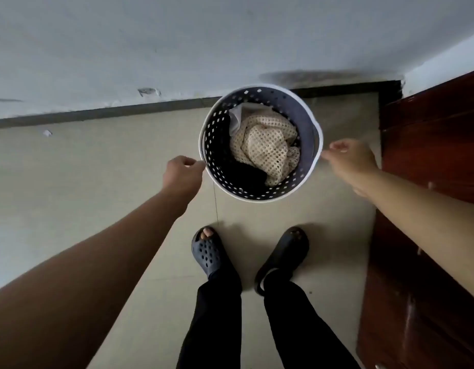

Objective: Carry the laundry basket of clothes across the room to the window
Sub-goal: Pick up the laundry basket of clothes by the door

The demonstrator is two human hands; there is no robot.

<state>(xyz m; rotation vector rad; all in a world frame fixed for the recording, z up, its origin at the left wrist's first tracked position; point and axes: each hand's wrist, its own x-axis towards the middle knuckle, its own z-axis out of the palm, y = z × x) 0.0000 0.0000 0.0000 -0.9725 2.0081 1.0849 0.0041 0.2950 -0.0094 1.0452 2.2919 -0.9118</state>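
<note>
The laundry basket point(261, 142), a round perforated tub with a pale rim, sits directly ahead of the person, between the two outstretched arms and beyond the two sandalled feet point(207, 253), close to the dark skirting point(97, 113) where floor meets wall. Inside it lie a cream open-weave garment point(266, 149) and some dark clothing point(241, 173), bunched low rather than heaped over the rim. The relation that matters here is sideways: the basket lies between the hands, so each hand meets it from its own flank. The left hand point(181, 174) is curled at the rim's left edge, its fingers folded inward and touching or pinching the lip there. The right hand point(347, 155) is at the opposite edge, beside what looks like a handle opening in the wall, fingers bent toward the rim; motion blur makes it hard to say whether they have closed on it, though they seem only lightly hooked. Both hands are about equally near, one on each side across the basket's width, which suits a level two-handed lift. Being round, the tub has no long axis to favour, so the handle positions decide the grip. A reddish wooden door point(430, 155) stands just to the right, near the right forearm, and would likely need clearing when turning away. No window shows, so the carry seems barely begun.
</note>
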